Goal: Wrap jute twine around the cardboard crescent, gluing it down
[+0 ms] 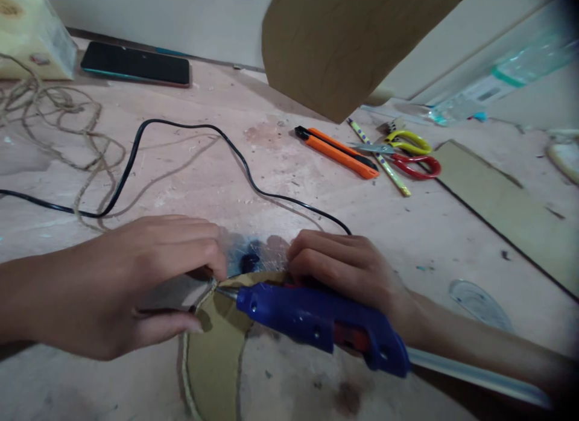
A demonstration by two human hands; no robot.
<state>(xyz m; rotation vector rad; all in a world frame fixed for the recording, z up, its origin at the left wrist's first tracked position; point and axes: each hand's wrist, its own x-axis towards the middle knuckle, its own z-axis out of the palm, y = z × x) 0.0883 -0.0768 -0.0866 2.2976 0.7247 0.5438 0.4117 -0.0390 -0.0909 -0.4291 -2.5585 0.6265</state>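
Note:
My right hand [344, 267] is closed around a blue hot glue gun [289, 312], with a clear glue stick [479, 376] sticking out of its rear. The metal nozzle meets the edge of a curved cardboard piece [215, 360] lying on the table. Along that piece's left edge runs a twine [186, 373]. My left hand [158, 276] pinches the twine at the cardboard's upper edge, close to the nozzle, with the index fingertip beside it and the thumb over the cardboard. The glue gun's trigger is hidden behind its body and my right fingers.
Loose twine [58, 107] lies tangled at the left by a phone [136, 64]. A black cord [235, 146] crosses the table. Beyond are an orange utility knife [337, 152], scissors [414, 155], a pencil [389, 167], a cardboard sheet [353, 41], a cardboard strip [506, 198] and a plastic bottle [493, 86].

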